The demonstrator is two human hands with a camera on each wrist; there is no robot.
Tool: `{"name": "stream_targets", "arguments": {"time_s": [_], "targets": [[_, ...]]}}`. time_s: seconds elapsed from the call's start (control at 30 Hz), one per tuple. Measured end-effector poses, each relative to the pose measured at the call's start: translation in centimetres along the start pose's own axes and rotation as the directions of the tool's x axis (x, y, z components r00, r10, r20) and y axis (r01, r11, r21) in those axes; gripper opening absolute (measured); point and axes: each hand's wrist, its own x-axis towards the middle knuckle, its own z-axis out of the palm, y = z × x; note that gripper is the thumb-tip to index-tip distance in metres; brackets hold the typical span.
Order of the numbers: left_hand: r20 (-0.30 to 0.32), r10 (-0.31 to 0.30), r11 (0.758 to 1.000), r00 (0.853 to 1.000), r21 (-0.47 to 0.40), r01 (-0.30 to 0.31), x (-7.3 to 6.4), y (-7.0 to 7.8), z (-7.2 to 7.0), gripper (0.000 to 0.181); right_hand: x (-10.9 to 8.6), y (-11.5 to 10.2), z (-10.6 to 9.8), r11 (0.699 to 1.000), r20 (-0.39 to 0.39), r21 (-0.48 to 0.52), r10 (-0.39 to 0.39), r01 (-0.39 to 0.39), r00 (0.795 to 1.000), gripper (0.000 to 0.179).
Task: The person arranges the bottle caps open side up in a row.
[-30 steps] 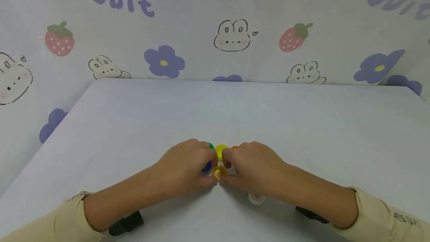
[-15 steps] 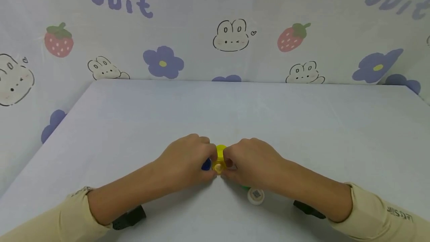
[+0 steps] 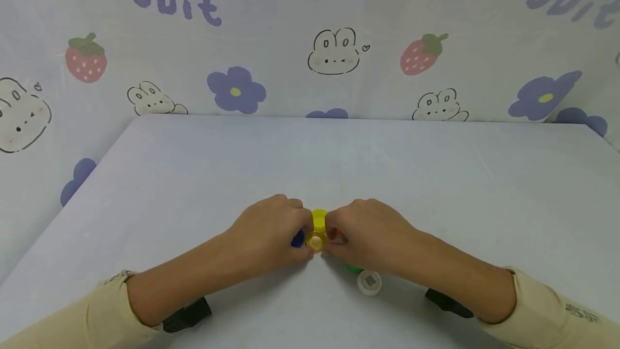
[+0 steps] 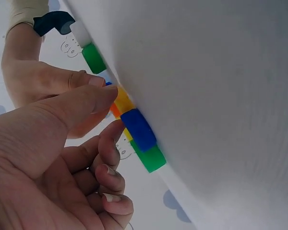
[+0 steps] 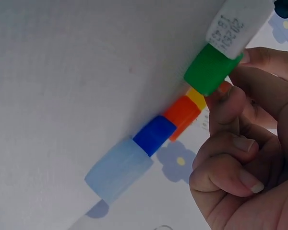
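Both hands meet at a cluster of small round tubs near the front of the table. My left hand and right hand pinch a small amber-yellow tub from either side, thumbs in front. Behind it stands a bright yellow tub. A blue tub sits by the left fingers, with a green one beyond it in the left wrist view. Beside the right fingers is an orange tub; in the right wrist view, another blue tub and a pale blue one line up past it.
A white tub with a square code on top stands below the right hand, touching or close to a green tub. The white table reaches back to a cloth printed with rabbits, flowers and strawberries. Dark straps sit on both wrists.
The amber tub has shifted away from the person, up against the bright yellow tub, both hands moving with it. The green tub beside the white one has come into sight.
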Motion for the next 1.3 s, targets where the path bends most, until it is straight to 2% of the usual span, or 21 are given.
{"name": "stream_targets", "arguments": {"time_s": [0.17,0.27,0.47,0.63,0.73,0.9,1.0,1.17,1.3], "targets": [[0.006,-0.012,1.0,1.0,0.017,0.012,-0.3,0.3,-0.7,0.022,-1.0,0.5,-1.1,0.999,-0.018,0.036,-0.007,0.007,1.0,0.004],[0.015,-0.004,1.0,1.0,0.028,0.004,-0.4,0.6,-1.2,0.021,-1.8,0.9,-2.0,0.999,-0.037,0.031,-0.018,0.019,0.999,0.005],[0.057,0.019,1.0,0.998,-0.003,-0.019,0.0,1.9,-1.6,0.016,-3.2,1.6,-2.9,1.0,0.015,-0.01,-0.029,0.029,0.999,0.012],[0.09,0.079,0.997,0.993,0.0,-0.079,0.7,3.5,-1.3,0.015,-3.5,2.2,-2.5,0.993,0.01,-0.058,-0.105,0.105,0.994,0.023],[0.106,0.111,0.993,0.988,0.025,-0.114,1.3,4.2,-0.9,0.015,-3.4,2.4,-2.2,0.99,0.018,-0.093,-0.104,0.105,0.994,0.024],[0.128,0.112,0.99,0.985,0.073,-0.122,1.8,4.6,-0.5,0.02,-3.0,2.4,-1.8,0.989,0.09,-0.138,-0.039,0.051,0.995,0.02],[0.142,0.106,0.987,0.984,0.104,-0.121,2.0,4.6,-0.2,0.029,-2.9,2.3,-1.6,0.987,0.108,-0.153,-0.029,0.046,0.994,0.02],[0.158,0.093,0.984,0.983,0.139,-0.115,2.3,4.8,0.3,0.037,-3.0,2.7,-1.4,0.988,0.109,-0.109,-0.1,0.112,0.989,0.023],[0.142,0.101,0.983,0.985,0.139,-0.121,2.2,4.7,0.6,0.036,-3.0,3.0,-1.3,0.985,0.115,-0.075,-0.145,0.154,0.983,0.025]]}}
